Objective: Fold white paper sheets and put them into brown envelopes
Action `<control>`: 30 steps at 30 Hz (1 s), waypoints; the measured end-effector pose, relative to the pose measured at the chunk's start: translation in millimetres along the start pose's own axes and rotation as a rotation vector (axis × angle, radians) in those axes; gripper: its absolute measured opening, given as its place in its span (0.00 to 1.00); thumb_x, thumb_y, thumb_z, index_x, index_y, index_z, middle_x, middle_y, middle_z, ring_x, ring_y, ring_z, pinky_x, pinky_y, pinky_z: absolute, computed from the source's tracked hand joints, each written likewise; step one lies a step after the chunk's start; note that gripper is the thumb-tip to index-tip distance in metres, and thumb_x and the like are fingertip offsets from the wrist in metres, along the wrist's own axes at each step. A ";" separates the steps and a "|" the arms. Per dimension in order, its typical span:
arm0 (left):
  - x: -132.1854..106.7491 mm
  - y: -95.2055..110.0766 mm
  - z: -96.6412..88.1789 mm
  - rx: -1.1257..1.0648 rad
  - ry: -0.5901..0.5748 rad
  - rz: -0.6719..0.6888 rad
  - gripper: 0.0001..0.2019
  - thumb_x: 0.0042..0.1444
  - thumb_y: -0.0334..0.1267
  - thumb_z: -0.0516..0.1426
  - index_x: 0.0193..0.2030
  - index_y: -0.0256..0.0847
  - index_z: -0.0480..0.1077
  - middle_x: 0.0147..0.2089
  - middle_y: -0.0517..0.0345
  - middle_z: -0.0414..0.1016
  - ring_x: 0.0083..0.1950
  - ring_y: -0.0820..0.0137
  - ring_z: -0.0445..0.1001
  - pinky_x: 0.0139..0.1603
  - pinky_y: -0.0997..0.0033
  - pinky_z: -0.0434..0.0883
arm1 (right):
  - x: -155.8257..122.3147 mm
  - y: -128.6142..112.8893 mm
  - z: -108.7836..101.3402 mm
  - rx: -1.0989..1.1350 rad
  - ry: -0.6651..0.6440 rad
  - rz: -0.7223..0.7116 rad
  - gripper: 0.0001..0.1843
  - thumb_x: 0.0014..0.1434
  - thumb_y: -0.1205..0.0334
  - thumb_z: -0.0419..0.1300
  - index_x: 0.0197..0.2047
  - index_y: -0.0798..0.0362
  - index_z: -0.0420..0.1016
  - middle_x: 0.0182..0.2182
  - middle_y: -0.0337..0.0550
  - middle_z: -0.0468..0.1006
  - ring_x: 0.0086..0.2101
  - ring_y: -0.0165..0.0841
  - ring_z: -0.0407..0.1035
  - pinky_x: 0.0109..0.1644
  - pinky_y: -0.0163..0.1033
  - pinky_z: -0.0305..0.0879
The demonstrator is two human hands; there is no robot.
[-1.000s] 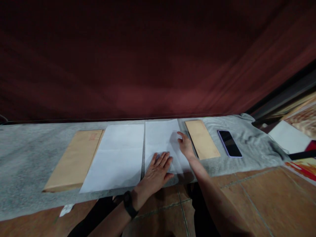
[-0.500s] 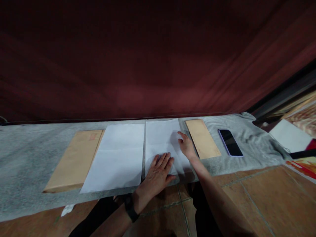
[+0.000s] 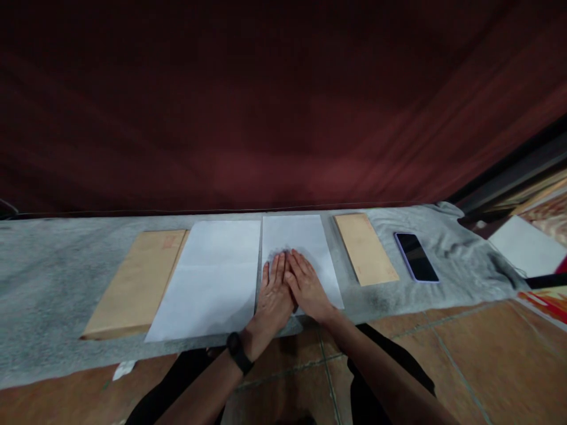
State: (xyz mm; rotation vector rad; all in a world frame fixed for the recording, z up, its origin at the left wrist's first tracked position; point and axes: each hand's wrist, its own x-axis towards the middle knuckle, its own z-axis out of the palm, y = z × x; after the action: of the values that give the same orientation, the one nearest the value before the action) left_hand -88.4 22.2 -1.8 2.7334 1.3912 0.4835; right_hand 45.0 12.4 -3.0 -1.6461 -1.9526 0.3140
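Note:
My left hand (image 3: 275, 292) lies flat on the right-hand white sheet of paper (image 3: 295, 230), fingers stretched forward. Beside it, touching it, my right hand (image 3: 306, 285) rests palm down on the same sheet, fingers extended. Neither hand grips anything. Just left of that sheet lies a second white sheet of paper (image 3: 212, 265) with a faint crease across it. A large brown envelope (image 3: 135, 283) sits left of the papers, its edge close to the second sheet. To the right is a smaller brown envelope (image 3: 367, 248).
A phone (image 3: 416, 257) in a purple case lies at the right on the grey cloth (image 3: 48, 283). Tiled floor (image 3: 478, 342) shows below the cloth's front edge. Behind hangs a dark red curtain (image 3: 274, 118). A white sheet-like item (image 3: 527, 245) is at far right.
My right hand has moved left from the sheet's right side to lie against my left hand. My left hand has shifted slightly forward and left. Papers, envelopes and phone lie as before.

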 end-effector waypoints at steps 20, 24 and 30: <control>-8.2 -3.7 6.7 -0.044 0.042 -0.164 0.38 0.67 0.51 0.50 0.76 0.31 0.43 0.77 0.34 0.47 0.78 0.51 0.45 0.74 0.44 0.53 | -41.5 43.0 -19.5 -0.264 0.024 0.041 0.35 0.72 0.49 0.47 0.74 0.59 0.50 0.72 0.57 0.53 0.70 0.49 0.49 0.72 0.58 0.49; -9.3 -2.7 4.9 -0.022 0.022 -0.185 0.39 0.67 0.53 0.51 0.76 0.32 0.43 0.77 0.33 0.45 0.78 0.51 0.44 0.74 0.44 0.50 | -46.5 47.4 -25.8 -0.245 0.035 0.045 0.35 0.72 0.49 0.48 0.75 0.58 0.49 0.72 0.57 0.53 0.70 0.49 0.50 0.71 0.58 0.51; -9.9 -3.4 -2.9 0.020 -0.028 -0.179 0.39 0.67 0.55 0.50 0.74 0.27 0.48 0.76 0.30 0.47 0.77 0.48 0.46 0.75 0.43 0.48 | -55.9 52.3 -28.6 -0.222 0.054 0.056 0.36 0.72 0.48 0.48 0.75 0.59 0.50 0.72 0.58 0.52 0.70 0.51 0.49 0.71 0.61 0.51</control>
State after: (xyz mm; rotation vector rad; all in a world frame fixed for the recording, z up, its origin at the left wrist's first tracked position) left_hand -97.4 16.1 -2.2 2.5869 1.6223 0.4212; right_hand 109.0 -34.9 -21.4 -1.8311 -1.9608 0.0744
